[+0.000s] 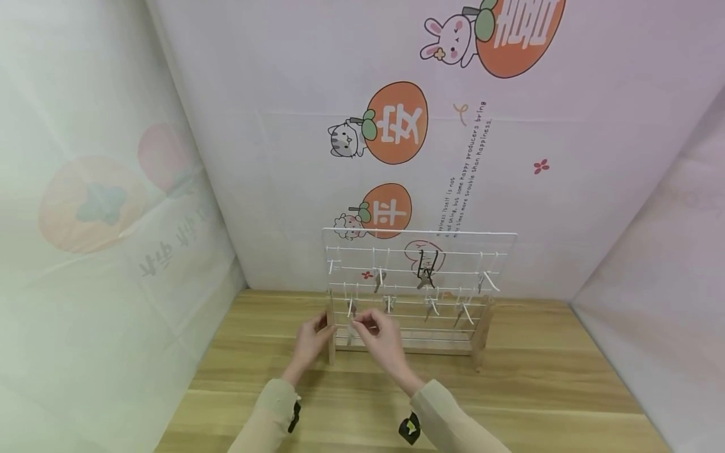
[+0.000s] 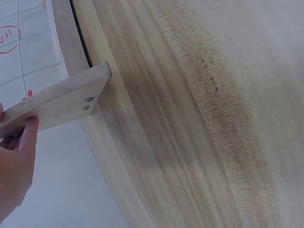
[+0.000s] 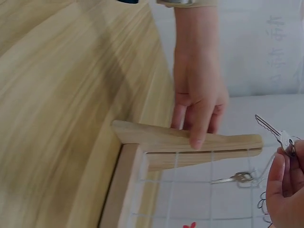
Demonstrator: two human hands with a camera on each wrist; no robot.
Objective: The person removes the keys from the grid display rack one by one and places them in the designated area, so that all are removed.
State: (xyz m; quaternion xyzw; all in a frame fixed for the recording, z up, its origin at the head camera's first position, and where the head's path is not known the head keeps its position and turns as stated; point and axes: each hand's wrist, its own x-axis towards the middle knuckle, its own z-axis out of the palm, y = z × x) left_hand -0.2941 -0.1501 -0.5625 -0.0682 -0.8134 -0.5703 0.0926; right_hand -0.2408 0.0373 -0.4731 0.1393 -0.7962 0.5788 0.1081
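My right hand (image 1: 382, 336) pinches a silver key (image 3: 271, 129) by its ring at the front left of a white wire rack (image 1: 421, 233). The key's toothed blade sticks out past the fingertips. Another key (image 3: 237, 177) hangs on a hook just beside it. At the rack's left end, my left hand (image 1: 310, 341) grips the wooden side post (image 2: 57, 97), thumb on one face and fingers on the other. In the right wrist view those fingers are partly hidden behind the post.
More keys hang from hooks along the rack, among them one on the upper left (image 1: 380, 280) and one on a black hook (image 1: 425, 278). The rack stands on a wood-grain table (image 1: 544, 377). Behind it rises a white printed backdrop (image 1: 294, 189), with pale cloth at both sides.
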